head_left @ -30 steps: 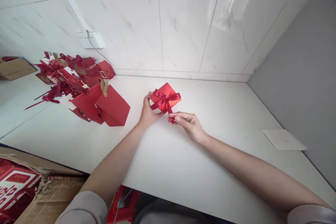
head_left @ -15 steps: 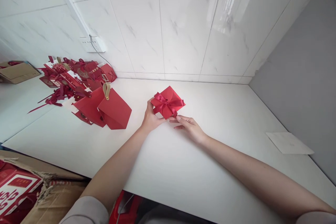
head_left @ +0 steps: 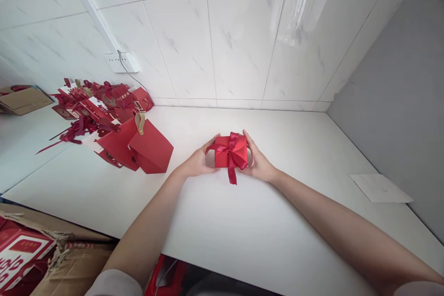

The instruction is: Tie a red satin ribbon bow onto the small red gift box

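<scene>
A small red gift box [head_left: 231, 151] tied with a dark red ribbon bow sits between both hands over the white table [head_left: 222, 222]. My left hand [head_left: 197, 163] cups its left side with fingers curled around it. My right hand [head_left: 257, 162] grips its right side. One ribbon tail hangs down at the front of the box.
A pile of red gift boxes and loose ribbons [head_left: 104, 115] lies at the left against the tiled wall, with a flat red box with a tan strap [head_left: 145, 145] nearest. A white paper sheet [head_left: 379, 188] lies at the right. Cardboard cartons [head_left: 31, 254] stand below the table's front edge.
The box was tilted on a corner with my right hand at its ribbon end. It has turned square and come nearer, and both hands now grip its sides.
</scene>
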The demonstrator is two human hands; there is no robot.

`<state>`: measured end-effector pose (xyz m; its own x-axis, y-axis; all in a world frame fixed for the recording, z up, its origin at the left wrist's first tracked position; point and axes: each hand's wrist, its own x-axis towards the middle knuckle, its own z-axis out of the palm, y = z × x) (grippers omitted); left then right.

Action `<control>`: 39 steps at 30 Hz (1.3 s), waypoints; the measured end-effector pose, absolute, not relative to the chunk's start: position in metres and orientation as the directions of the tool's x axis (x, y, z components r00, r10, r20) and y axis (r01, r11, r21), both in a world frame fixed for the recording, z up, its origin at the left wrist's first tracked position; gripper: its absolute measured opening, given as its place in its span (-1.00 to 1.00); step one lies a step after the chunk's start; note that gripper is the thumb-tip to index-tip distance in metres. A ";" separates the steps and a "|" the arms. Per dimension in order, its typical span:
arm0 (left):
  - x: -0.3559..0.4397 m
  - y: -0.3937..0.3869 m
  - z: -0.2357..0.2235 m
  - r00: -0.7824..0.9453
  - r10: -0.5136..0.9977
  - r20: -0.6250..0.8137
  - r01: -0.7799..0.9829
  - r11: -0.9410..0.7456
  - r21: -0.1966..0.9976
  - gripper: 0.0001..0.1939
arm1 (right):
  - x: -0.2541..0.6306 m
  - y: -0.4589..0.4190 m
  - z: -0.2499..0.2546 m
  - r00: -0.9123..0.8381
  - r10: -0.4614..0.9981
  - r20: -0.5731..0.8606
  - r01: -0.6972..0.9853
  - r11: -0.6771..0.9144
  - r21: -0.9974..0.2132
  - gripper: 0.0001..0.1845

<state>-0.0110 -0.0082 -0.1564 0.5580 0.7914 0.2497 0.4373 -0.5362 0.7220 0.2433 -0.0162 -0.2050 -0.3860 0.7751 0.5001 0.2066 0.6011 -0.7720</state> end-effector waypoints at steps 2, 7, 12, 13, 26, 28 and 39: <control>-0.011 -0.006 -0.159 0.500 0.839 0.216 0.426 -0.455 0.782 -0.22 | 0.242 -0.018 -0.204 -0.350 0.762 0.545 0.274 0.639 -0.718 0.19; -0.005 -0.004 -0.154 0.076 0.978 0.195 0.489 -0.207 0.848 -0.84 | 0.237 -0.021 -0.201 -0.212 0.717 0.664 0.469 0.671 -0.575 0.13; 0.018 -0.031 -0.132 0.100 0.903 0.419 0.606 -0.389 0.693 -0.75 | 0.238 -0.017 -0.201 -0.104 0.728 0.677 0.530 0.617 -0.582 0.12; 0.022 -0.037 -0.130 0.137 0.905 0.402 0.619 -0.395 0.679 -0.72 | 0.238 -0.016 -0.201 -0.095 0.725 0.682 0.537 0.614 -0.578 0.12; 0.033 -0.041 -0.128 0.336 0.925 -0.175 0.059 0.165 0.985 -0.64 | 0.239 -0.016 -0.203 -0.115 0.699 0.706 0.495 0.656 -0.570 0.11; 0.030 -0.039 -0.126 0.292 0.945 -0.148 0.041 0.143 0.989 -0.68 | 0.239 -0.016 -0.204 -0.113 0.713 0.692 0.481 0.649 -0.590 0.12; -0.001 -0.021 -0.122 0.055 0.994 -0.099 0.028 0.098 0.995 -0.63 | 0.237 -0.020 -0.203 -0.162 0.718 0.677 0.445 0.665 -0.599 0.10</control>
